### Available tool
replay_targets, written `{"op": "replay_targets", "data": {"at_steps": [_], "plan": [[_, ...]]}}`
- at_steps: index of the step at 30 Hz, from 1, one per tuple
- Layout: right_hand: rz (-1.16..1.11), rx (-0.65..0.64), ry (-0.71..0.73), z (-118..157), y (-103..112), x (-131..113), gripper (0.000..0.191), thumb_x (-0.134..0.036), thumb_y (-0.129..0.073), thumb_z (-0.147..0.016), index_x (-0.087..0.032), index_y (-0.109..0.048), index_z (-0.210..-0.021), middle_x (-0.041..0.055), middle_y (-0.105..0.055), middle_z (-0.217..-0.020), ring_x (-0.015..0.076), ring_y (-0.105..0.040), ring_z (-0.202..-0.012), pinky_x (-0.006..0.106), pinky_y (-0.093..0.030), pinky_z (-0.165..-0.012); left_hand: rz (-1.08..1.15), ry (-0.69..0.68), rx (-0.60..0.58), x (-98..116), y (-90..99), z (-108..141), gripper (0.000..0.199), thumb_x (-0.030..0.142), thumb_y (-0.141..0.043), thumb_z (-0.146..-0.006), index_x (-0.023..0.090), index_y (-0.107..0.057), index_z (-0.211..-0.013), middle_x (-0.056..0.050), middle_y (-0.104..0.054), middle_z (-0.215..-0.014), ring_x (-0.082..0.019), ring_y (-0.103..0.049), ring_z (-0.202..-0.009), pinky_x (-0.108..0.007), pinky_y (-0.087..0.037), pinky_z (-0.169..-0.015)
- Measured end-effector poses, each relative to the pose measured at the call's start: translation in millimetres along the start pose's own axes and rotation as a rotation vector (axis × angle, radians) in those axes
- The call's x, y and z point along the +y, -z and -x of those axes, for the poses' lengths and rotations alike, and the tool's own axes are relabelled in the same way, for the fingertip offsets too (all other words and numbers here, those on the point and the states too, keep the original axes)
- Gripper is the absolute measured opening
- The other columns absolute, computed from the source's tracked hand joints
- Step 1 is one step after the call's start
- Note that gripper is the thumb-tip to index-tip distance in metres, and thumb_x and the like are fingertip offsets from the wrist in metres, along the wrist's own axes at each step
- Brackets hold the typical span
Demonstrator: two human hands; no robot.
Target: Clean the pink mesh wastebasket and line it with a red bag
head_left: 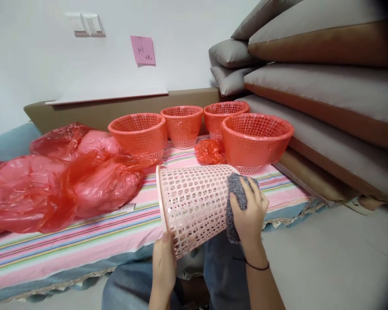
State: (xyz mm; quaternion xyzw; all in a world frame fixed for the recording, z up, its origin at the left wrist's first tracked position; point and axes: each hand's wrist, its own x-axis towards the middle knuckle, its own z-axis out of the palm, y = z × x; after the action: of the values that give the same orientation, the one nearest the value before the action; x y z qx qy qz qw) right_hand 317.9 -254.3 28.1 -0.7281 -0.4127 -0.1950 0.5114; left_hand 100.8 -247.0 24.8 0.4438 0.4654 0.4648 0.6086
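Low in the middle of my view, over the person's knees [226, 275], two hands have a pale pink basket [197, 202] tipped on its side. Its wide rim points left and its small end points right. The left hand [164, 262] comes up from below and holds the low part of the rim, with the thumb [165, 243] pointing up along it. Its other fingers are mostly hidden behind the thumb and basket, so I can't tell how far they curl.

The right hand [250, 211] reaches up and leans left — I see the back of it. Its fingers are bent and a bit spread, holding a fuzzy gray cloth [233, 202] against the small end. A thin dark band [257, 267] goes round that wrist. The hand and cloth cover the basket's bottom, and I can't tell if the basket's far side touches the striped cloth [116, 232].

Behind are four baskets [184, 125] wrapped in red plastic. To the left, shiny red bags [64, 185] run off the edge of my view — what's inside looks pink but is hard to make out.
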Motion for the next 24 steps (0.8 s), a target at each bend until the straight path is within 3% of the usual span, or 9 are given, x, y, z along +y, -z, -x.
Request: {"op": "replay_targets", "data": {"at_steps": [3,7,9,12,15,21,24], "plan": [[0.023,-0.009,-0.022,-3,0,-8,0.043,-0.035,-0.055,-0.089,-0.022,-0.059,-0.130,0.0108,-0.056,-0.140,0.0311,-0.050,-0.122,0.053,-0.037,-0.103,0.030,-0.013,-0.012,1,-2.1,1,0.073,0.080,-0.053,-0.072,0.012,-0.076,-0.076,-0.013,-0.073,-0.066,-0.030,-0.070,-0.070,-0.038,-0.058,-0.063],[-0.013,-0.166,0.169,18,-2,-75,0.046,-0.031,-0.056,-0.086,-0.026,-0.059,-0.131,0.0048,-0.054,-0.143,0.0357,-0.042,-0.125,0.056,-0.035,-0.103,-0.058,-0.056,0.026,3,-3.9,0,0.074,0.083,-0.050,-0.072,0.014,-0.075,-0.076,-0.010,-0.071,-0.065,-0.024,-0.065,-0.059,-0.034,-0.054,-0.056],[-0.101,-0.268,0.298,32,-1,-109,0.048,-0.029,-0.055,-0.086,-0.029,-0.056,-0.134,0.0011,-0.050,-0.147,0.0364,-0.039,-0.126,0.055,-0.036,-0.101,-0.136,-0.093,0.085,3,0.2,-1,0.072,0.085,-0.049,-0.071,0.017,-0.073,-0.070,-0.006,-0.064,-0.053,-0.021,-0.058,-0.051,-0.031,-0.050,-0.049],[-0.183,-0.349,0.362,41,-1,-132,0.049,-0.029,-0.055,-0.087,-0.032,-0.055,-0.135,-0.0036,-0.047,-0.150,0.0351,-0.038,-0.127,0.052,-0.036,-0.101,-0.172,-0.100,0.149,3,7.1,-3,0.070,0.086,-0.047,-0.069,0.020,-0.069,-0.061,-0.002,-0.052,-0.040,-0.019,-0.050,-0.044,-0.030,-0.045,-0.044],[-0.149,-0.369,0.319,28,-5,-118,0.049,-0.031,-0.055,-0.087,-0.035,-0.055,-0.135,-0.0062,-0.047,-0.149,0.0344,-0.039,-0.127,0.052,-0.036,-0.103,-0.118,-0.060,0.107,4,6.1,-5,0.071,0.086,-0.049,-0.068,0.018,-0.068,-0.063,-0.004,-0.060,-0.049,-0.018,-0.053,-0.046,-0.030,-0.046,-0.045],[0.049,-0.244,0.002,-23,-9,-33,0.045,-0.034,-0.053,-0.089,-0.028,-0.059,-0.133,0.0018,-0.053,-0.144,0.0337,-0.045,-0.123,0.053,-0.036,-0.104,-0.099,-0.059,0.011,-2,-7.3,-5,0.073,0.083,-0.047,-0.073,0.014,-0.071,-0.072,-0.010,-0.071,-0.068,-0.024,-0.066,-0.064,-0.033,-0.054,-0.060],[0.030,-0.219,-0.033,-31,-8,0,0.045,-0.036,-0.051,-0.090,-0.024,-0.060,-0.132,0.0060,-0.055,-0.142,0.0317,-0.046,-0.124,0.051,-0.036,-0.105,-0.116,-0.095,-0.080,-9,-9.6,-2,0.068,0.078,-0.045,-0.079,0.016,-0.071,-0.073,-0.011,-0.073,-0.073,-0.026,-0.068,-0.071,-0.036,-0.056,-0.068]]}}
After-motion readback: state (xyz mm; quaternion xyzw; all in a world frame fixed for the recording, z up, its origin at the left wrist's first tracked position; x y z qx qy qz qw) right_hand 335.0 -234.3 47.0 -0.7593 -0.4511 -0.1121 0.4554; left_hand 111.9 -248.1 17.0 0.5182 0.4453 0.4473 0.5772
